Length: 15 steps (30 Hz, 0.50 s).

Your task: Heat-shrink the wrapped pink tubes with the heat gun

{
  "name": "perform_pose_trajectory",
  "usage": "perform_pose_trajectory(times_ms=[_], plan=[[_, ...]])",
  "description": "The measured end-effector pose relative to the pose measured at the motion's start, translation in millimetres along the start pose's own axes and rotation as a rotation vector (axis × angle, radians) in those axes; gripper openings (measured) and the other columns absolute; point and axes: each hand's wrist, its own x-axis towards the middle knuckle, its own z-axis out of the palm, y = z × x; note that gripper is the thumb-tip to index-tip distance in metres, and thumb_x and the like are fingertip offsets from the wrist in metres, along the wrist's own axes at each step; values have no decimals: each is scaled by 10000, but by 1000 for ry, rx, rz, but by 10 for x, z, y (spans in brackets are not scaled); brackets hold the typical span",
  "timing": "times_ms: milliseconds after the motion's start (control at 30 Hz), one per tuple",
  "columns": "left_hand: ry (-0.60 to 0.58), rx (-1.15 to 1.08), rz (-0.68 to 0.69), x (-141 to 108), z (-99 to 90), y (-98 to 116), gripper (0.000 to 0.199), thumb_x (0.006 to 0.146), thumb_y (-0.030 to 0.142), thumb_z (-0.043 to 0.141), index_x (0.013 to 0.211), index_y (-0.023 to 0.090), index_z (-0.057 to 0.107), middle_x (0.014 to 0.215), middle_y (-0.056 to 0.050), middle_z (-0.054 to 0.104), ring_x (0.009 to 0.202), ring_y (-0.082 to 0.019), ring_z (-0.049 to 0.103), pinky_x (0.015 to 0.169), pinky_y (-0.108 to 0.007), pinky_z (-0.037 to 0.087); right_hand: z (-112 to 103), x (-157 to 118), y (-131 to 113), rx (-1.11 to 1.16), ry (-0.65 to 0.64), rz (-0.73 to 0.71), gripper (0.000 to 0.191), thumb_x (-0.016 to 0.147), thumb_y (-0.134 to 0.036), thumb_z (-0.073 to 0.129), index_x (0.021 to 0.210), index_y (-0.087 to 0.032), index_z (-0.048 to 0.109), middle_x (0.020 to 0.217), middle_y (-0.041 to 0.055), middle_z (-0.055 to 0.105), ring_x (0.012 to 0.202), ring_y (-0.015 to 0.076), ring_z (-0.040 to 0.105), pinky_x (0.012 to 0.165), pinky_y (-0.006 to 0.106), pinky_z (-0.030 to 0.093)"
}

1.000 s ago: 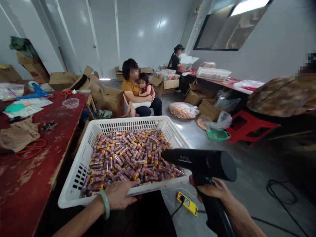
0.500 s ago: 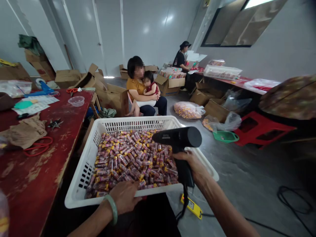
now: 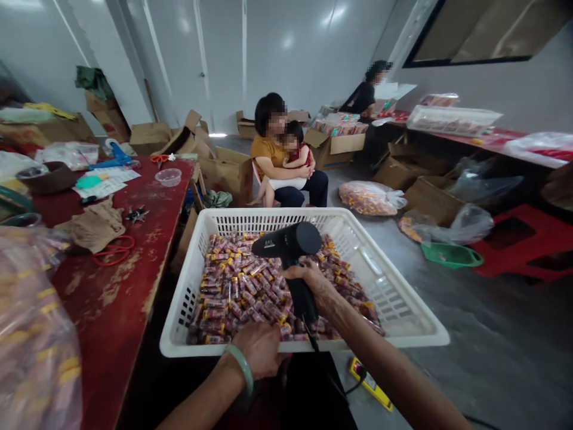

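My right hand point(image 3: 313, 283) is closed around the handle of a black hair dryer point(image 3: 286, 240), held over the white plastic basket point(image 3: 403, 340). The dryer's nozzle points left, above many small clear bottles with yellow ends point(image 3: 242, 289) piled in the basket. My left hand point(image 3: 257, 348), with a pale green bangle point(image 3: 242, 369) at its wrist, grips the basket's near rim. Its fingertips are partly hidden by the rim. The dryer's cord hangs down below my right hand.
On the left stands a red table point(image 3: 116, 298) with red-handled scissors point(image 3: 114, 251), a cloth and a bulging clear bag point(image 3: 38, 334). A yellow power strip point(image 3: 371, 385) lies on the floor. Ahead sits a person point(image 3: 273, 161) holding a child; another person works behind.
The hair dryer has moved left with my right hand, further over the bottles. My left hand stays at the near rim. The view has turned left, bringing a bag of bottles into sight.
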Motion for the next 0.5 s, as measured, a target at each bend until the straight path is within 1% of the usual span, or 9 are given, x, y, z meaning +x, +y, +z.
perform_pose_trajectory(times_ms=[100,167,267,333,400,500], plan=[[0,-4,-15,7,-8,20,401,807,453,495,992,129,644,941,-170,690,869,-341,665,745,-446,554,190,138,-29,-11,-25,-4,303,515,-217,738,719,-198,515,466,-57,513,383,111,467,354,213,413],[16,-11,-12,9,8,27,430,808,486,497,968,123,660,934,-173,693,871,-341,665,756,-447,553,339,157,16,-35,-94,14,269,526,-225,732,699,-191,529,461,-47,522,381,116,473,350,215,405],[50,-3,-7,1,43,38,464,806,512,512,954,105,679,940,-179,694,882,-340,662,777,-445,549,563,122,117,-63,-223,48,258,525,-232,743,704,-169,569,497,-7,579,409,147,520,360,236,418],[82,9,-13,-9,54,48,443,803,488,531,939,96,688,941,-183,693,893,-336,659,794,-439,544,665,125,135,-66,-258,51,291,512,-235,761,727,-164,578,515,-1,593,421,158,532,360,242,419],[106,10,-33,-17,51,56,430,784,472,557,937,92,689,935,-187,693,896,-337,658,803,-438,542,697,171,88,-54,-224,31,318,502,-234,774,730,-171,561,512,-21,576,418,139,515,357,225,404],[94,-7,-69,-25,36,62,424,750,462,589,957,103,678,930,-186,692,888,-337,659,800,-434,540,603,247,-40,-16,-105,-19,343,503,-245,767,727,-192,512,504,-53,540,416,102,477,363,194,386]])
